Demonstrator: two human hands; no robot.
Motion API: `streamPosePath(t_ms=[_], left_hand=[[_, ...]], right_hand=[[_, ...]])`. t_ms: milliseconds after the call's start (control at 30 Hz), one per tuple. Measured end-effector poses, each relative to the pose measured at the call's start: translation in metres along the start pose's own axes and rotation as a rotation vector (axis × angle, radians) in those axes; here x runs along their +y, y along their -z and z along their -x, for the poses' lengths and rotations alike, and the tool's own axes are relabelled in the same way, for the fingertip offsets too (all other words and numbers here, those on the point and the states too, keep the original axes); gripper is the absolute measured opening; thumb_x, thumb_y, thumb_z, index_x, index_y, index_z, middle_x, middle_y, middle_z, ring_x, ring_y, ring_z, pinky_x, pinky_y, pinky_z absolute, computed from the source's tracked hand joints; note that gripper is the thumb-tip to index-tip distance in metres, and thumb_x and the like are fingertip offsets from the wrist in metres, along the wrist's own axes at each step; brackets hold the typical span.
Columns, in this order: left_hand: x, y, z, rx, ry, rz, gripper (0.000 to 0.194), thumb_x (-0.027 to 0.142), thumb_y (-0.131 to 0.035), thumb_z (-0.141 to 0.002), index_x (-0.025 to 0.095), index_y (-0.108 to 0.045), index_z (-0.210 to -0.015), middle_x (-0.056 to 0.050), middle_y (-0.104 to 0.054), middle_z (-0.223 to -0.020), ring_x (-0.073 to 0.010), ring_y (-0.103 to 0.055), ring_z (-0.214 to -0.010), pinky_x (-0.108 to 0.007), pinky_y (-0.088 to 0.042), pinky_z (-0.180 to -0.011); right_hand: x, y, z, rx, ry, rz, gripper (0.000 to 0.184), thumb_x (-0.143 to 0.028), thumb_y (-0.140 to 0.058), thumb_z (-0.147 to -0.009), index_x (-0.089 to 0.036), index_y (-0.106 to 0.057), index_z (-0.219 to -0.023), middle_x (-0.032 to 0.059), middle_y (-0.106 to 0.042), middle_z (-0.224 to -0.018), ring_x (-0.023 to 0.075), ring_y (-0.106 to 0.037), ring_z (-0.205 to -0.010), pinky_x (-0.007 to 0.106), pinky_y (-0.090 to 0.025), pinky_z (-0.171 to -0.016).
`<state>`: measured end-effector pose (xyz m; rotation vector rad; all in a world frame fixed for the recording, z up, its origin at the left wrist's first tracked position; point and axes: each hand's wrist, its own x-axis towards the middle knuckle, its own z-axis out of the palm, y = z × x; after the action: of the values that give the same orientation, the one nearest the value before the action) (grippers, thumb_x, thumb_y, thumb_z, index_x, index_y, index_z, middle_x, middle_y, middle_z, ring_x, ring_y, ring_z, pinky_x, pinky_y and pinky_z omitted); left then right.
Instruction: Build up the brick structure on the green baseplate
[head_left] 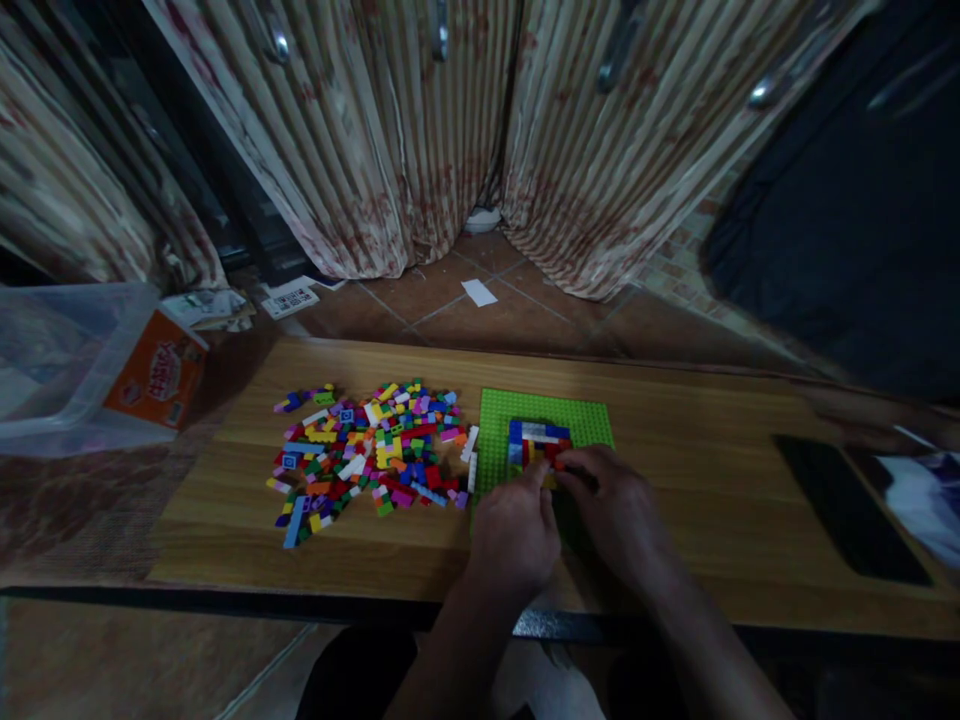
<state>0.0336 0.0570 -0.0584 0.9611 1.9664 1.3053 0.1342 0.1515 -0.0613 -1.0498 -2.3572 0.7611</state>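
A green studded baseplate (495,415) lies on the wooden table in front of me. On it stands a small structure of toy bricks (536,432), with blue, white, red and yellow parts showing. My left hand (517,525) rests over the near left part of the plate, its index finger stretched to the front of the structure. At the structure's right front corner, my right hand (611,495) has thumb and fingers pinched together against a red brick (556,455). Both hands partly hide the near side of the structure and the plate.
A wide heap of loose coloured bricks (390,450) covers the table (705,480) left of the plate. A dark flat panel (847,510) lies at the right end. Beyond the left end stands a clear plastic bin (75,370). Striped curtains (375,130) hang behind.
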Motion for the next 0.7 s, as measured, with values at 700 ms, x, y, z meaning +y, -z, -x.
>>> streamPosePath(t_ms=[700], left_hand=[[-0.0011,0.0028,-0.0021,-0.263,-0.132,-0.564,0.045,0.019,-0.035,-0.093,0.016,-0.052,-0.135,-0.011,-0.071,-0.112,-0.0249,-0.068,-0.098,-0.038,-0.053,-0.088]], right_hand=[[-0.0039,0.0035,-0.0092,-0.107,-0.039,0.053,0.016,-0.018,-0.056,-0.086,-0.02,-0.071,-0.081,0.0053,-0.07,-0.087,0.0184,-0.065,-0.078,0.031,-0.047,-0.074]])
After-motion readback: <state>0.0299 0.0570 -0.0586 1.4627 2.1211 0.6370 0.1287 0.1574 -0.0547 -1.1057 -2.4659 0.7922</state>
